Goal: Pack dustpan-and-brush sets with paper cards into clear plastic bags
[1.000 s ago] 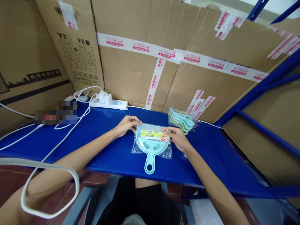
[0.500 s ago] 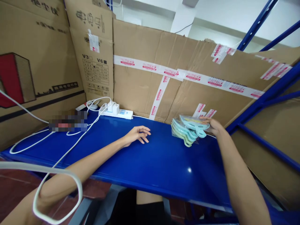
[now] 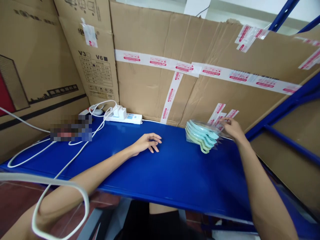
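A stack of light-blue and pale-green plastic pieces (image 3: 202, 133) with looped ends, wrapped in clear bags, lies on the blue table (image 3: 160, 173) at its back right. I cannot make out their exact kind. Just right of the stack, my right hand (image 3: 231, 127) has its fingers loosely bent and apart near the edge of the clear wrapping. No plastic piece shows in its fingers. Left of the stack, well apart from it, my left hand (image 3: 148, 143) hovers over or rests on the table. Its fingers are spread and slightly curled, holding nothing.
A white power strip (image 3: 135, 118) with plugs stands at the back left, its white cables (image 3: 82, 150) trailing over the table. One cable loop hangs over my left forearm. Cardboard walls (image 3: 150, 90) enclose the back and left. A blue metal frame (image 3: 290, 143) rises on the right.
My right hand has let go of the top light-blue piece, which now lies with the stack, and has drawn slightly right. My left hand has barely moved. The view has tilted down a little.
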{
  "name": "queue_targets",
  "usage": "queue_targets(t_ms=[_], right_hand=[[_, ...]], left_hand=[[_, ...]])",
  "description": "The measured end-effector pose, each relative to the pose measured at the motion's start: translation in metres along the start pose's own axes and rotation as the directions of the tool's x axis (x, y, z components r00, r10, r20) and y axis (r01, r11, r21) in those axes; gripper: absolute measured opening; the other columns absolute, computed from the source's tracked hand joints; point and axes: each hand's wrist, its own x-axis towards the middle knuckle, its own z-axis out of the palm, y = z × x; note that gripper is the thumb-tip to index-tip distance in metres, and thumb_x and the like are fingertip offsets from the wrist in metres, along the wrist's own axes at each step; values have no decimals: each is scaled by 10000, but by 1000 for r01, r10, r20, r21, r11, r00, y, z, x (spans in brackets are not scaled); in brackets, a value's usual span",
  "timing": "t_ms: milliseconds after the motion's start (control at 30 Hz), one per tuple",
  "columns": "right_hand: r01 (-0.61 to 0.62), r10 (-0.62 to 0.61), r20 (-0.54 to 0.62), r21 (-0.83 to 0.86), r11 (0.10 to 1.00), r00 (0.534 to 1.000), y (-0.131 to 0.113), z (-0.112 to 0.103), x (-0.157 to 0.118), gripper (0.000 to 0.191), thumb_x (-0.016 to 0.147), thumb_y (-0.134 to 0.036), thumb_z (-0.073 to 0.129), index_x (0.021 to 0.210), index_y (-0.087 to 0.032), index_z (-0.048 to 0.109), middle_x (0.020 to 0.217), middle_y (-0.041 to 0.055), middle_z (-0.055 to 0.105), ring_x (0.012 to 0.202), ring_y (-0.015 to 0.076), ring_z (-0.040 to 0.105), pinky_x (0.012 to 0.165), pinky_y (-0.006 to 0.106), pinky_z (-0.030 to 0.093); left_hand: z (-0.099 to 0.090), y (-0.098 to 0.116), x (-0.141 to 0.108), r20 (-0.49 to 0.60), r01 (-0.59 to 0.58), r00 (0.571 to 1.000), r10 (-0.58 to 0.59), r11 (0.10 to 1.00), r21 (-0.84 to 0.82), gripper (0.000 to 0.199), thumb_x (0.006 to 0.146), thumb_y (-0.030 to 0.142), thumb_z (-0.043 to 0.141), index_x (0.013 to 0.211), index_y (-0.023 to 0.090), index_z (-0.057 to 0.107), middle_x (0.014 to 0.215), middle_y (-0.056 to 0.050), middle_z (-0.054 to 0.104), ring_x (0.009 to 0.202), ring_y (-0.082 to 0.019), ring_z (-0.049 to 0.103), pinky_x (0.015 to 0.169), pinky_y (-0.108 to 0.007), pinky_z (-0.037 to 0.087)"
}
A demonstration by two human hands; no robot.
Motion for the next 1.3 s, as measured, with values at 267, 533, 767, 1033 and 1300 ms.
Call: queue_targets(t_ms=[267, 533, 767, 1033, 1300], right_hand=[[520, -434, 332, -236, 821, 837, -36, 11, -92, 549, 1057, -538, 446, 1373, -167, 700, 1429, 185, 699, 1365, 379, 626, 1191, 547, 440], [449, -396, 215, -344, 824, 892, -26, 39, -94, 499, 1080, -380, 365, 1254, -121, 754, 1213, 201, 790, 1147, 376, 722, 1037, 485, 519], [442, -445, 89, -393, 806, 891, -25, 48, -109, 464, 1064, -337, 393, 1291, -119, 733, 1197, 205, 756, 1123, 357, 681, 1013, 473, 509], [464, -574, -83, -501, 731, 815, -46, 36, -145, 465, 1005, -365, 562, 1425, -189, 656, 1441, 241, 575, 1285, 451, 547, 1044, 618, 464], [206, -247, 10, -581, 788, 969, -41, 41, -162, 865, 943, -535, 682, 1655, -149, 379, 1127, 272, 625, 812, 370, 689, 693, 487, 546]], left_hand=[[4, 2, -3, -21, 5, 1000, -4, 998, 60, 354, 860, 268, 800, 1168, 126, 700, 1197, -170, 751, 728, -203, 806, 533, -235, 577], [4, 0, -2, -28, 7, 1000, -4, 995, 98, 336, 863, 300, 812, 1128, 122, 710, 1151, -159, 762, 704, -195, 795, 512, -228, 560], [3, -1, -3, -57, 31, 998, -26, 995, 92, 310, 854, 232, 804, 1128, 118, 712, 1111, -139, 763, 685, -193, 795, 508, -229, 572], [2, 3, -4, -69, 31, 997, -24, 995, 100, 310, 854, 268, 824, 1102, 118, 715, 1074, -125, 761, 681, -194, 790, 512, -240, 579], [1, 3, -5, -68, 32, 997, -22, 989, 147, 297, 861, 266, 817, 1100, 117, 722, 1047, -106, 757, 675, -186, 786, 529, -242, 586]])
